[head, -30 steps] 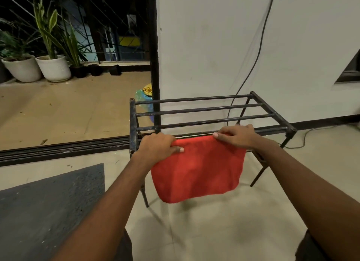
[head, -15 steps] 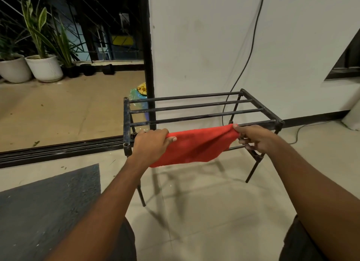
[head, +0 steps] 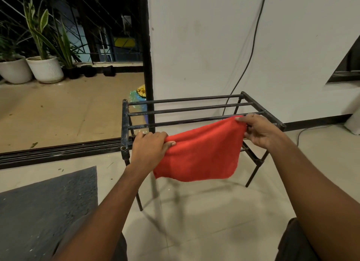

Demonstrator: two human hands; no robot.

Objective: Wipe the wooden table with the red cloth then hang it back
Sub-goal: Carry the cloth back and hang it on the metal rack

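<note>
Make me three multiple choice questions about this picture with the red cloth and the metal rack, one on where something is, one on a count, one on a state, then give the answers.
1. Where do the white plant pots stand?
A. Far left, outside on the tan floor
B. Under the rack
C. On the grey mat

2. How many hands grip the red cloth?
A. None
B. One
C. Two

3. How is the cloth right now?
A. Lying flat on the floor
B. Held up by its top edge, the rest hanging loose
C. Folded on the rack's far bar

Answers:
1. A, both pots sit at the far left beyond the dark door track.
2. C, the left hand pinches one top corner and the right hand the other.
3. B, it sags between the hands in front of the black metal rack.
</note>
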